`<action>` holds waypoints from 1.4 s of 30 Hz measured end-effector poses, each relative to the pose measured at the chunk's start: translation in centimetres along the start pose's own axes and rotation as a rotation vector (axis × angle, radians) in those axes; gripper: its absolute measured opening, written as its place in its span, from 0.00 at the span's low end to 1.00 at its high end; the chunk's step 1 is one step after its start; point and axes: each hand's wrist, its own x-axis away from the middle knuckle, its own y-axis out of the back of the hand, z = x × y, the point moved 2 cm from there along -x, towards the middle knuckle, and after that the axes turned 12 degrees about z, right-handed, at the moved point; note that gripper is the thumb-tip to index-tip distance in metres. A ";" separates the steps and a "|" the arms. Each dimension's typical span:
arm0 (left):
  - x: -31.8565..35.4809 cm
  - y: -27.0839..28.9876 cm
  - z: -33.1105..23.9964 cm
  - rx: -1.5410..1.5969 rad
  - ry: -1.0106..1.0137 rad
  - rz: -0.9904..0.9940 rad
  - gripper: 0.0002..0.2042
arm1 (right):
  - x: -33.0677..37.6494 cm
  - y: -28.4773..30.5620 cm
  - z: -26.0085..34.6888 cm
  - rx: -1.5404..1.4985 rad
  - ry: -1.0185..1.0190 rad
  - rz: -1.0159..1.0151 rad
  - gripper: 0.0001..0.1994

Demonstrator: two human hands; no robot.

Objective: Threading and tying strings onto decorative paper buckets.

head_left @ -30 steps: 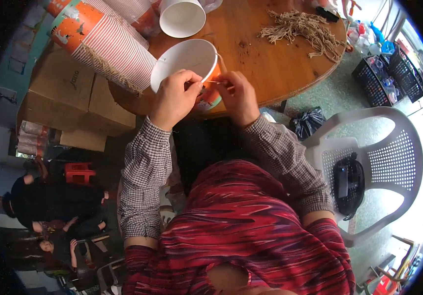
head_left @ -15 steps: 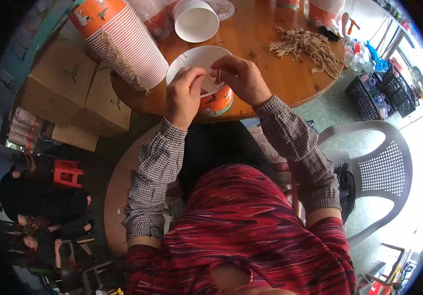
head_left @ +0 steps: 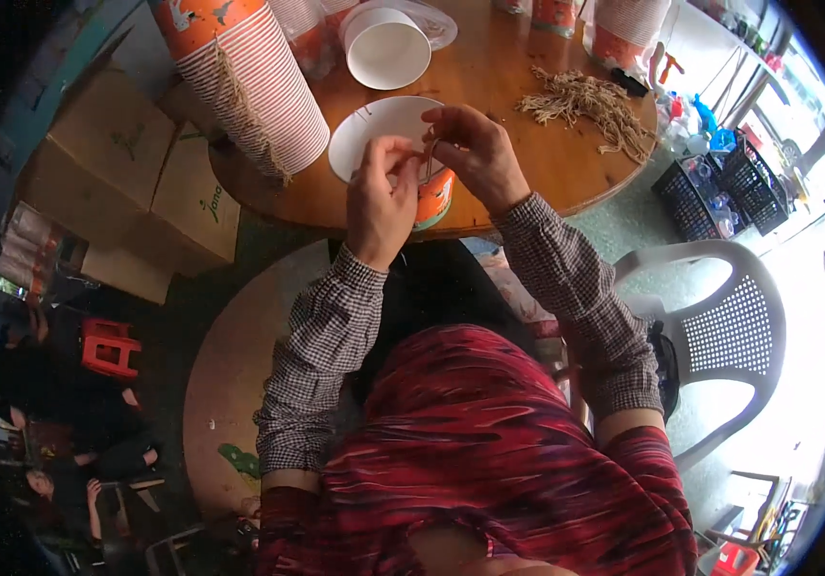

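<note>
A paper bucket [head_left: 435, 198], white inside and orange with a printed pattern outside, stands at the near edge of the wooden table. Over its rim, my left hand [head_left: 382, 209] and my right hand [head_left: 485, 165] pinch a thin beige cord [head_left: 431, 158] between them. The cord loops down from the fingers at the bucket's near side; the fingertips partly hide it. A small cord end pokes through the far-left wall. To the left leans a tall stack of nested paper buckets [head_left: 273, 91], with a bunch of cords [head_left: 232, 94] hanging along it.
A tangled heap of beige cords [head_left: 590, 108] lies on the table [head_left: 527, 173] at right. Another white bucket [head_left: 388, 56] lies tipped beyond. Cardboard boxes [head_left: 110, 144] stand left, a grey plastic chair [head_left: 729, 326] and black crates [head_left: 695, 197] right. People sit at lower left.
My left hand has moved right, closer to my right hand, and its fingers have shifted on the cord. My right hand stays near the bucket's rim. The whole view has shifted slightly.
</note>
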 end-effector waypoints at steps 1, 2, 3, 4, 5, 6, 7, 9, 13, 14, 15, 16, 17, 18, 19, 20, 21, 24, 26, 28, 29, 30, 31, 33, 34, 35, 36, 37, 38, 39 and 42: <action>-0.1 -0.1 -0.6 0.051 0.031 0.029 0.08 | 0.0 0.1 -0.1 0.002 0.003 0.004 0.14; -0.2 -0.1 -0.8 0.137 0.071 0.034 0.09 | 0.0 0.0 0.1 -0.025 -0.015 0.008 0.14; -0.3 0.1 -0.7 0.134 0.068 0.025 0.09 | 0.0 -0.1 0.3 -0.054 -0.033 0.013 0.14; -0.6 0.3 -0.5 0.121 0.062 0.033 0.09 | -0.1 -0.2 0.5 -0.054 -0.027 0.020 0.14; -0.9 0.4 -0.6 0.107 0.055 0.043 0.10 | -0.1 -0.1 0.4 -0.107 -0.020 -0.001 0.13; -1.0 0.5 -0.7 0.102 0.053 0.036 0.10 | -0.1 -0.1 0.4 -0.161 -0.013 -0.022 0.13; -1.1 0.3 -0.7 0.097 0.144 0.102 0.11 | 0.1 -0.1 0.4 -0.163 -0.008 -0.017 0.13; -1.7 0.0 -0.2 0.121 0.192 0.145 0.14 | 0.2 0.0 0.5 -0.115 -0.100 -0.049 0.13; -2.0 0.3 0.2 0.165 0.234 0.153 0.13 | -0.1 0.2 0.8 -0.065 -0.066 -0.042 0.13; -2.1 0.5 -0.5 0.184 0.249 0.161 0.13 | -0.1 0.5 0.8 -0.070 -0.070 -0.051 0.13; -2.1 0.5 -1.0 0.204 0.265 0.170 0.13 | -0.2 0.7 0.6 -0.053 -0.069 -0.026 0.13; -1.9 0.2 -1.0 0.165 0.203 0.169 0.13 | -0.2 1.0 0.5 -0.036 -0.068 -0.001 0.14; -1.8 0.2 -0.9 0.161 0.204 0.169 0.13 | -0.3 0.9 0.5 -0.047 -0.094 0.009 0.15; -1.9 0.3 -0.7 0.133 0.203 0.186 0.12 | -0.5 1.1 0.7 -0.050 -0.093 0.009 0.15; -2.1 0.3 -0.6 0.104 0.201 0.204 0.11 | -0.6 1.2 0.9 -0.024 -0.102 0.053 0.15; -2.2 0.5 -0.5 0.101 0.202 0.206 0.11 | -0.7 1.3 1.3 0.002 -0.113 0.096 0.15; -2.4 0.6 -0.4 0.124 0.215 0.235 0.10 | -1.0 1.6 1.6 0.000 -0.111 0.093 0.15; -2.7 0.9 -0.8 0.100 0.243 0.310 0.09 | -1.8 2.8 2.1 0.104 -0.142 0.232 0.13; -2.9 1.2 -0.9 0.054 0.257 0.348 0.08 | -2.4 3.3 1.9 0.088 -0.231 0.447 0.12; -3.3 1.1 -0.5 0.202 0.259 0.440 0.08 | -2.8 3.8 1.9 0.088 -0.225 0.495 0.11; -3.5 1.1 -0.4 0.202 0.258 0.441 0.08 | -2.9 3.9 2.0 0.086 -0.222 0.540 0.11; -3.8 1.0 -0.4 0.217 0.272 0.470 0.08 | -3.0 4.1 2.2 0.086 -0.222 0.539 0.11; -3.9 0.9 -0.3 0.232 0.287 0.498 0.08 | -3.1 4.4 2.3 0.094 -0.235 0.551 0.12; -4.3 0.7 -0.5 0.235 0.297 0.519 0.08 | -3.3 4.6 2.4 0.100 -0.246 0.563 0.12; -4.4 0.6 -0.6 0.238 0.307 0.540 0.08 | -3.3 4.7 2.4 0.104 -0.253 0.564 0.12; -4.5 0.4 -0.7 0.238 0.309 0.537 0.08 | -3.4 4.8 2.3 0.107 -0.261 0.567 0.12; -4.6 0.2 -0.8 0.256 0.322 0.524 0.08 | -3.5 4.9 2.3 0.106 -0.261 0.570 0.12; -4.7 0.1 -0.9 0.274 0.334 0.510 0.08 | -3.5 5.2 2.3 0.105 -0.257 0.566 0.13; -4.7 -0.1 -1.0 0.273 0.337 0.508 0.08 | -3.5 5.5 2.4 0.105 -0.254 0.561 0.13; -4.8 -0.3 -1.1 0.296 0.319 0.503 0.07 | -3.5 5.8 2.3 0.102 -0.254 0.563 0.13; -4.9 -0.4 -1.1 0.344 0.348 0.511 0.06 | -3.5 6.5 1.9 0.165 -0.236 0.589 0.12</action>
